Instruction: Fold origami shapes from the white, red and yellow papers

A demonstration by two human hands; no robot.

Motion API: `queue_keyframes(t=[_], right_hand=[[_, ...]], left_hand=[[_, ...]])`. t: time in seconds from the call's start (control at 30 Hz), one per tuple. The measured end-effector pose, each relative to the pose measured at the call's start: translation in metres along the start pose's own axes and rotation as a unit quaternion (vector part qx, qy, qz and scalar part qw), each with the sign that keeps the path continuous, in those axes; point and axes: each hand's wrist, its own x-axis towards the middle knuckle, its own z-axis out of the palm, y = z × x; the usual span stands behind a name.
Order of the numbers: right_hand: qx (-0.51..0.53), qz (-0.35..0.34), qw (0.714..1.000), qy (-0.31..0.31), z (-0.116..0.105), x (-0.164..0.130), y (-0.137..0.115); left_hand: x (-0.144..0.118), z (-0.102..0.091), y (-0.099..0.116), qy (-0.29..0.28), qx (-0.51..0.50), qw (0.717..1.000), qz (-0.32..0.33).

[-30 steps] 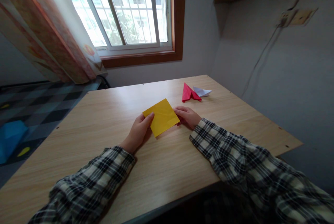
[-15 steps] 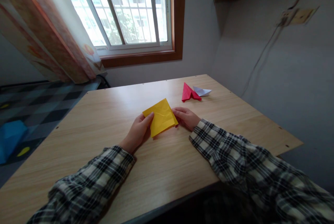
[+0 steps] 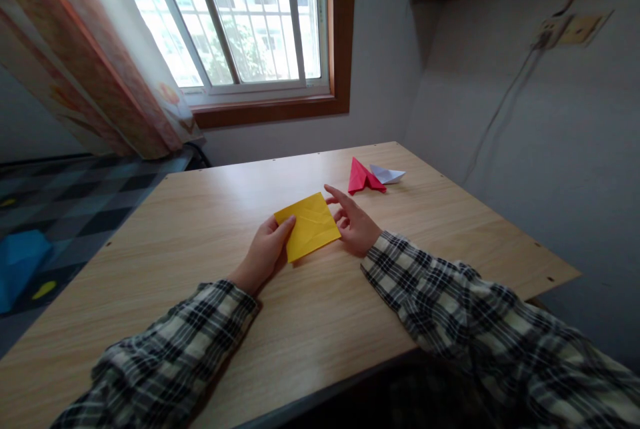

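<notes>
A folded square of yellow paper (image 3: 313, 226), marked with creases, is held just above the wooden table. My left hand (image 3: 265, 247) grips its left corner, the thumb lying on top and the fingers hidden beneath. At the paper's right edge is my right hand (image 3: 356, 222), its index finger stretched out past the upper right corner and the other fingers loosely curled. Whether those curled fingers touch the paper's edge I cannot tell.
On the far part of the table (image 3: 200, 342) lie a red folded paper (image 3: 364, 177) and a white folded paper (image 3: 389, 174), side by side. A blue paper shape (image 3: 23, 262) rests on the checked surface at the left. Behind the table is a window (image 3: 260, 22).
My right hand has let go of the paper's right edge, and its index finger has straightened upward. The paper's right side now lies flatter. My left hand has stayed in place.
</notes>
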Motion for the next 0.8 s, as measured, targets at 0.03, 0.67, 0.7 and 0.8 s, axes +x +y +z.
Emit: queue_keyframes(t=[0.03,0.67,0.7,0.8], right_hand=[[-0.046,-0.035,0.998,0.002,-0.002,0.0,-0.002],[-0.258,-0.104,0.96,-0.024,-0.021,0.007,0.01],[-0.252,-0.103,0.962,-0.023,-0.021,0.007,0.011],[-0.239,-0.108,0.964,-0.03,-0.019,0.006,0.013]], left_hand=[[0.0,0.0,0.0,0.006,0.005,1.0,0.004],[-0.003,-0.016,-0.012,0.023,0.485,0.833,0.266],[-0.003,-0.017,-0.012,0.007,0.512,0.812,0.28],[-0.005,-0.015,-0.013,-0.074,0.553,0.779,0.286]])
